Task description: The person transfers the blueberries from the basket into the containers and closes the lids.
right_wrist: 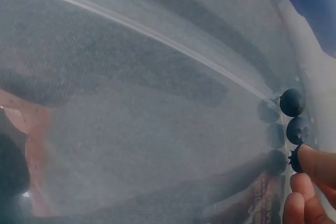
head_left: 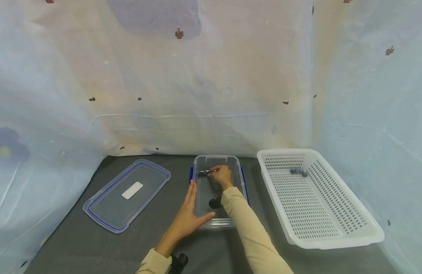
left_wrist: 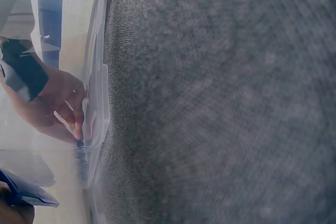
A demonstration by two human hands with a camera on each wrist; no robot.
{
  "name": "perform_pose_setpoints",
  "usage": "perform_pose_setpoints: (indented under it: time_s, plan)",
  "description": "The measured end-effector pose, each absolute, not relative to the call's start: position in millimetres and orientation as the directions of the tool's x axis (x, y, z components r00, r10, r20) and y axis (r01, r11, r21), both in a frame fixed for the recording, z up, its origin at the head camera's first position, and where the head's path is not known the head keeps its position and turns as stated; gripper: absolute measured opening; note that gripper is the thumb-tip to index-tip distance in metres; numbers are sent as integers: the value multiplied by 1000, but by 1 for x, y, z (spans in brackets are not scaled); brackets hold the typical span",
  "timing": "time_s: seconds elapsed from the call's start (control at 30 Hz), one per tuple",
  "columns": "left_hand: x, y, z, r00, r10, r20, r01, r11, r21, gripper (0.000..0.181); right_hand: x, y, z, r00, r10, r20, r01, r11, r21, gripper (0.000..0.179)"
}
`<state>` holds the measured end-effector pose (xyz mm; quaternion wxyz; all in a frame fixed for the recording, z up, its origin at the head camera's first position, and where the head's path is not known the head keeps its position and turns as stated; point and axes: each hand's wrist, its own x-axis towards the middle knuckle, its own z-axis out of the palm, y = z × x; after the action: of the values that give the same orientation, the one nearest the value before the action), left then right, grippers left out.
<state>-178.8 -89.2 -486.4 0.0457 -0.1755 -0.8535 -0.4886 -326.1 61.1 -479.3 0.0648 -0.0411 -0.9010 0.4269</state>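
A clear plastic box (head_left: 216, 156) with blue side latches stands on the table. My right hand (head_left: 222, 177) reaches inside it to the far left corner and pinches a blueberry (right_wrist: 296, 159) between thumb and fingers. Two more blueberries (right_wrist: 298, 129) sit in line beside it along the box wall, touching or nearly so. My left hand (head_left: 187, 217) rests against the box's near left side, fingers straight and thumb spread toward the front rim. In the left wrist view, the right hand (left_wrist: 58, 103) shows through the clear wall, near a blue latch (left_wrist: 31, 192).
A white perforated basket (head_left: 300, 205) stands to the right, with several blueberries (head_left: 298, 171) in its far part. To the left, a clear lid (head_left: 111, 209) with a blue seal and white label lies flat on the grey table (head_left: 77, 243). A patterned curtain (head_left: 211, 95) hangs behind.
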Motion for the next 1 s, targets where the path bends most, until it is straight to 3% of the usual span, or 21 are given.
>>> perform_pose_setpoints:
  time_s: [0.27, 0.7, 1.0]
  plan:
    - [-179, -89, -486, -938, 254, 234, 331, 468, 819, 112, -326, 61, -479, -987, 138, 78, 27, 632, -775, 19]
    - [-178, -89, -485, -937, 263, 227, 329, 457, 826, 113, -332, 66, -475, -983, 181, 14, 76, 478, -875, 21]
    - [-179, -89, -486, -936, 258, 240, 338, 463, 820, 113, -327, 69, -455, -984, 159, 81, -6, 424, -906, 18]
